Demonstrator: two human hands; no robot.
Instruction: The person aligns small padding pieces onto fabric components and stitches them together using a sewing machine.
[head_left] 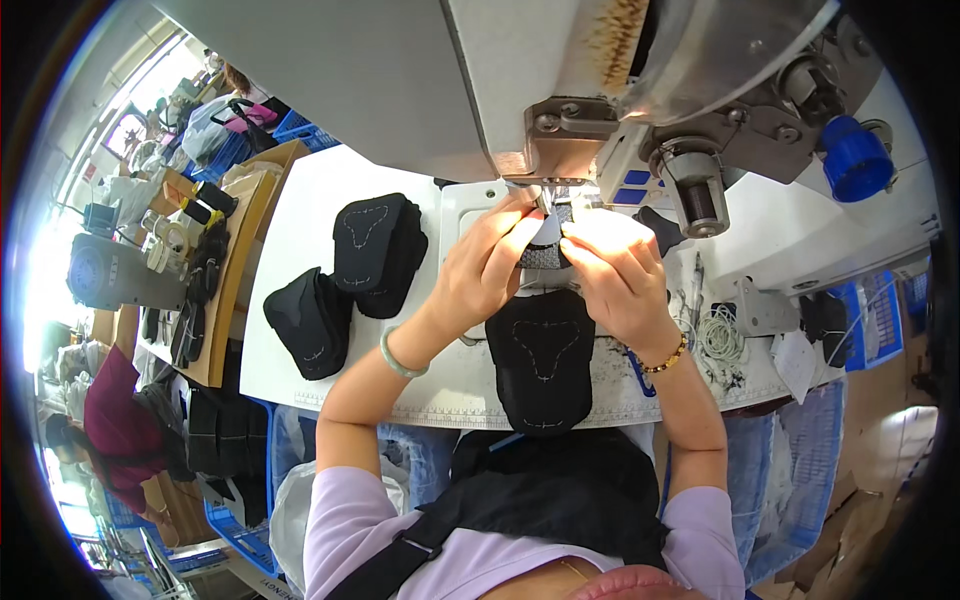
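My left hand [490, 258] is closed on the left side of a small grey patterned fabric piece [543, 256] with a white patch [547, 232] on it. Opposite it, my right hand [617, 268] pinches the right side, its fingertips brightly lit. Both hands are right by the needle area of a sewing machine [572, 140], and the fingers partly hide the work. Close below my hands lies a stack of black padded pieces [545, 365] with white stitched outlines, hanging slightly past the table edge. Two more stacks, one of black pieces [375, 240] and another of black pads [310, 325], rest left of my left forearm.
On the right of the white table [420, 395] are a coil of pale cord [720, 335], thread scraps and a blue-handled tool [642, 373]. A blue crate [790, 480] stands below the right edge. Another person in dark red [110, 430] is at the far left.
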